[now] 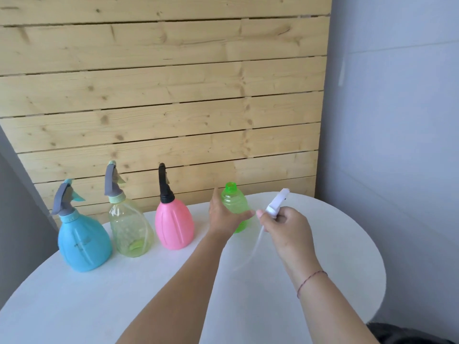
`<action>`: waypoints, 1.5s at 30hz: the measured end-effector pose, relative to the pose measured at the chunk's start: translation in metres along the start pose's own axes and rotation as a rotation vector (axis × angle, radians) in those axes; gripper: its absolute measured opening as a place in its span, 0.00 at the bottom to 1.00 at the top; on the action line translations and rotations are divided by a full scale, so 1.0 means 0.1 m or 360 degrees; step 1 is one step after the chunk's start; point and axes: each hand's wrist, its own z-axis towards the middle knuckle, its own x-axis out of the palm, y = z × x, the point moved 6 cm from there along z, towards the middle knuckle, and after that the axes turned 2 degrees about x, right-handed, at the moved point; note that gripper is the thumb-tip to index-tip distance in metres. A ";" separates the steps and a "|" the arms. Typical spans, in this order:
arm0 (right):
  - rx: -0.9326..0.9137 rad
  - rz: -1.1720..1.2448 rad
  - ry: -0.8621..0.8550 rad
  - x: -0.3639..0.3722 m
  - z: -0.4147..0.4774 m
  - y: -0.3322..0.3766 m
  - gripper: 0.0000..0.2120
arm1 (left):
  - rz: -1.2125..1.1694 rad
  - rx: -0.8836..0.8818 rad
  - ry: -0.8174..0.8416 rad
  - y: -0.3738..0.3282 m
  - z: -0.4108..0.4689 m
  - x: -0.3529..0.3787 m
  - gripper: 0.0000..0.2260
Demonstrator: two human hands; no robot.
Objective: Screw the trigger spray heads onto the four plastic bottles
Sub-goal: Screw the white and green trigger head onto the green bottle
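Note:
A row of bottles stands on the round white table (124, 294). The blue bottle (83, 244), the clear yellow-green bottle (130, 232) and the pink bottle (174, 224) each carry a trigger spray head. At the right end, the small green bottle (234, 204) has a bare threaded neck, and my left hand (223, 216) wraps around its body. My right hand (285, 225) holds the white spray head (278, 202) just right of that bottle, its thin clear tube trailing down toward the table.
A wooden plank wall (161, 95) rises directly behind the bottles. A grey wall stands to the right. The table's curved edge runs along the right side, with something dark (409, 333) below it at the bottom right.

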 end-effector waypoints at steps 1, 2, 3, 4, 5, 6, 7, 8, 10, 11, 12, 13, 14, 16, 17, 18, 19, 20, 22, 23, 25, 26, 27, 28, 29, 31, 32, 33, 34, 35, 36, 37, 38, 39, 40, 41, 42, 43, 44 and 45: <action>0.0011 0.0004 -0.0005 0.01 0.01 0.00 0.16 | -0.0005 0.0000 -0.0015 0.03 0.02 0.03 0.55; 0.0018 0.0007 -0.0007 0.01 0.02 -0.01 0.15 | -0.0019 -0.0002 -0.0041 0.06 0.03 0.05 0.55; 0.0022 0.0013 -0.0015 0.02 0.03 -0.02 0.15 | -0.0044 -0.0010 -0.0071 0.09 0.04 0.08 0.54; 0.0022 0.0018 -0.0019 0.02 0.04 -0.02 0.14 | -0.0082 -0.0012 -0.0102 0.11 0.04 0.09 0.52; 0.0015 0.0031 -0.0022 0.03 0.04 -0.01 0.14 | -0.0113 -0.0008 -0.0132 0.12 0.04 0.09 0.49; 0.0011 0.0052 -0.0023 0.03 0.05 -0.01 0.13 | -0.0121 -0.0008 -0.0154 0.14 0.03 0.09 0.45; -0.0001 0.0078 -0.0027 0.03 0.05 0.00 0.13 | -0.0111 -0.0005 -0.0168 0.14 0.02 0.09 0.41; -0.0017 0.0101 -0.0033 0.02 0.06 0.01 0.13 | -0.0093 0.0006 -0.0176 0.14 0.00 0.08 0.38; -0.0058 0.0150 -0.0075 -0.03 0.08 0.08 0.13 | -0.0051 0.0035 -0.0205 0.12 -0.09 0.05 0.35; -0.0084 0.0179 -0.0112 -0.08 0.08 0.14 0.13 | -0.0013 0.0045 -0.0225 0.10 -0.18 0.01 0.35; -0.0118 0.0221 -0.0157 -0.15 0.09 0.22 0.14 | 0.0041 0.0069 -0.0239 0.09 -0.28 -0.02 0.36; -0.0166 0.0281 -0.0193 -0.20 0.09 0.33 0.14 | 0.0111 0.0117 -0.0249 0.08 -0.41 -0.10 0.36; -0.0224 0.0354 -0.0234 -0.28 0.10 0.43 0.15 | 0.0188 0.0176 -0.0240 0.08 -0.52 -0.14 0.36; -0.0334 0.0503 -0.0305 -0.39 0.07 0.64 0.16 | 0.0378 0.0251 -0.0224 0.10 -0.76 -0.29 0.37; -0.0377 0.0570 -0.0312 -0.42 0.03 0.74 0.14 | 0.0478 0.0258 -0.0220 0.11 -0.88 -0.40 0.38; -0.0417 0.0627 -0.0300 -0.43 0.00 0.82 0.12 | 0.0570 0.0265 -0.0226 0.12 -0.96 -0.48 0.39; -0.0452 0.0672 -0.0264 -0.41 -0.05 0.89 0.11 | 0.0644 0.0261 -0.0242 0.12 -1.06 -0.59 0.39; -0.0487 0.0702 -0.0226 -0.40 -0.09 0.96 0.10 | 0.0695 0.0262 -0.0266 0.12 -1.13 -0.67 0.39; -0.0537 0.0732 -0.0159 -0.32 -0.21 1.07 0.10 | 0.0755 0.0246 -0.0322 0.11 -1.26 -0.89 0.40; -0.0554 0.0736 -0.0142 -0.29 -0.24 1.11 0.10 | 0.0771 0.0235 -0.0339 0.10 -1.29 -0.95 0.40; -0.0581 0.0755 -0.0089 -0.19 -0.31 1.16 0.08 | 0.0794 0.0219 -0.0365 0.10 -1.34 -1.07 0.39; -0.0593 0.0752 -0.0052 -0.12 -0.35 1.19 0.08 | 0.0800 0.0218 -0.0381 0.10 -1.38 -1.14 0.39; -0.0608 0.0734 -0.0023 -0.06 -0.38 1.20 0.08 | 0.0802 0.0226 -0.0397 0.10 -1.40 -1.18 0.39; -0.0617 0.0713 0.0011 0.01 -0.42 1.21 0.08 | 0.0797 0.0228 -0.0413 0.11 -1.43 -1.22 0.39; -0.0630 0.0700 0.0034 0.06 -0.43 1.21 0.08 | 0.0796 0.0236 -0.0425 0.11 -1.44 -1.24 0.39; -0.0646 0.0658 0.0066 0.16 -0.47 1.21 0.09 | 0.0794 0.0238 -0.0430 0.11 -1.46 -1.28 0.40; -0.0652 0.0631 0.0077 0.20 -0.48 1.20 0.10 | 0.0790 0.0243 -0.0429 0.10 -1.47 -1.28 0.40; -0.0660 0.0611 0.0094 0.23 -0.49 1.19 0.10 | 0.0786 0.0251 -0.0429 0.09 -1.47 -1.28 0.40; -0.0664 0.0595 0.0126 0.29 -0.51 1.18 0.10 | 0.0759 0.0260 -0.0421 0.09 -1.48 -1.29 0.39; -0.0664 0.0584 0.0168 0.33 -0.52 1.16 0.10 | 0.0712 0.0275 -0.0400 0.07 -1.47 -1.29 0.39; -0.0651 0.0566 0.0227 0.38 -0.52 1.13 0.09 | 0.0637 0.0293 -0.0362 0.06 -1.47 -1.27 0.39; -0.0623 0.0540 0.0310 0.44 -0.53 1.09 0.08 | 0.0547 0.0305 -0.0315 0.06 -1.47 -1.26 0.39; -0.0582 0.0513 0.0414 0.51 -0.54 1.05 0.07 | 0.0453 0.0308 -0.0261 0.05 -1.46 -1.25 0.39; -0.0532 0.0489 0.0539 0.58 -0.54 0.99 0.06 | 0.0360 0.0299 -0.0204 0.04 -1.46 -1.23 0.38; -0.0478 0.0466 0.0676 0.65 -0.55 0.93 0.07 | 0.0256 0.0283 -0.0144 0.04 -1.45 -1.22 0.37; -0.0426 0.0437 0.0811 0.72 -0.57 0.86 0.08 | 0.0140 0.0260 -0.0071 0.04 -1.44 -1.20 0.36; -0.0384 0.0412 0.0927 0.78 -0.59 0.80 0.10 | 0.0033 0.0225 0.0015 0.05 -1.44 -1.18 0.35; -0.0363 0.0396 0.1012 0.81 -0.60 0.75 0.11 | -0.0055 0.0180 0.0103 0.06 -1.43 -1.17 0.34; -0.0354 0.0399 0.1076 0.82 -0.60 0.72 0.12 | -0.0118 0.0127 0.0186 0.09 -1.42 -1.15 0.34; -0.0356 0.0407 0.1131 0.83 -0.60 0.71 0.13 | -0.0177 0.0082 0.0264 0.11 -1.41 -1.15 0.34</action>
